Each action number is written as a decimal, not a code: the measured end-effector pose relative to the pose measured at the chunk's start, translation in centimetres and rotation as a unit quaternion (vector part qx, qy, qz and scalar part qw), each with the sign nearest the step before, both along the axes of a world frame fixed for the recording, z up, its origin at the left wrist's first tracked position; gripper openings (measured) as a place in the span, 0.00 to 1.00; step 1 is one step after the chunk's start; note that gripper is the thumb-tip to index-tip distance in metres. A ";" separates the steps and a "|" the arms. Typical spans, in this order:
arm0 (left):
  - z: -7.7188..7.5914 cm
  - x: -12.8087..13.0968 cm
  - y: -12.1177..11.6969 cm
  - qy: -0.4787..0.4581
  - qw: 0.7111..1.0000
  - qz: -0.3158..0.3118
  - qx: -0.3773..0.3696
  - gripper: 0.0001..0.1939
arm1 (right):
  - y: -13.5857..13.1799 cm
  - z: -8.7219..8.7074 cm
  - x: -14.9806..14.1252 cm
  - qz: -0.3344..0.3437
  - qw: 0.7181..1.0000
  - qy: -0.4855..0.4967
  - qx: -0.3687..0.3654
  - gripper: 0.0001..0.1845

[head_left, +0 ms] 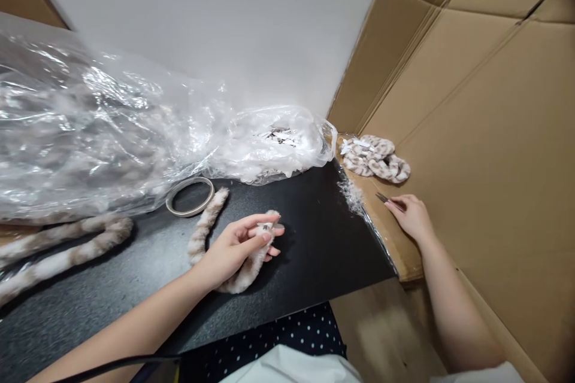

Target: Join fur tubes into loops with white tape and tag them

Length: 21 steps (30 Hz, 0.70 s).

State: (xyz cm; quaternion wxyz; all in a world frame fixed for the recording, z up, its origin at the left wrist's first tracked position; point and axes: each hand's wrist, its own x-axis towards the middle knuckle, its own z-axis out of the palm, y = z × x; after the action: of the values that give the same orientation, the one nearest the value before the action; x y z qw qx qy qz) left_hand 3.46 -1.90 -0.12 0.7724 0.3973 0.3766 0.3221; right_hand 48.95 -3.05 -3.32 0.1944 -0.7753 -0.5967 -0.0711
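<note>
Taking the view as a clock face, the left hand (229,254) is at 7 o'clock, its thumb and forefinger clamped on one end of a furry strip (242,278), the other fingers somewhat spread. The strip curves beneath that hand on the dark tabletop (314,263), its loose end lying towards 8 o'clock, just beside a tape ring (185,213). Between 3 and 4 o'clock, the right hand (415,218) has its fingers closed around a small pointed tool (383,197), near the white fluff (353,196) and below a furry bundle (377,158) at 3 o'clock. I judge the step in hand to be steadying the strip's end, with the tool held well apart. From here, using the tool on that end would call for a firm pinch, fingertips out of its way, and a careful approach towards 8 o'clock.
</note>
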 end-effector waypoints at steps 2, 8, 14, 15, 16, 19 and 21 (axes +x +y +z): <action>0.0 0.0 -0.1 -0.015 1.000 0.004 -0.003 0.25 | 0.3 -0.1 0.0 0.004 1.000 0.005 0.002 0.15; -0.3 0.1 0.0 -0.014 1.000 0.014 0.001 0.22 | 0.8 0.5 0.0 -0.003 1.000 0.018 0.022 0.13; -0.9 0.3 -0.1 -0.002 0.998 0.013 0.053 0.23 | -0.1 3.1 -6.7 0.040 0.977 0.191 0.084 0.16; -1.0 0.3 -0.1 0.003 0.997 0.012 0.071 0.22 | -0.3 3.7 -9.0 0.091 0.952 0.283 0.076 0.16; -1.1 0.4 -0.2 0.009 0.996 0.011 0.088 0.21 | -0.5 4.2 -11.5 0.138 0.926 0.345 0.061 0.17; -1.1 0.4 -0.4 0.033 0.992 0.000 0.126 0.21 | -1.0 5.1 -18.8 0.255 0.889 0.379 -0.035 0.14; -1.0 0.3 -0.5 0.048 0.989 -0.005 0.139 0.22 | -1.1 5.1 -22.3 0.331 0.888 0.316 -0.052 0.13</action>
State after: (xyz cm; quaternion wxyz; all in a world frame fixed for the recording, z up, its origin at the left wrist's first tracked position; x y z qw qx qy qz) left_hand 3.77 -2.42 -1.10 0.6918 0.5181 0.3630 0.3480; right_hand 26.69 -4.20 1.83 0.3442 -0.5236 -0.7286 0.2767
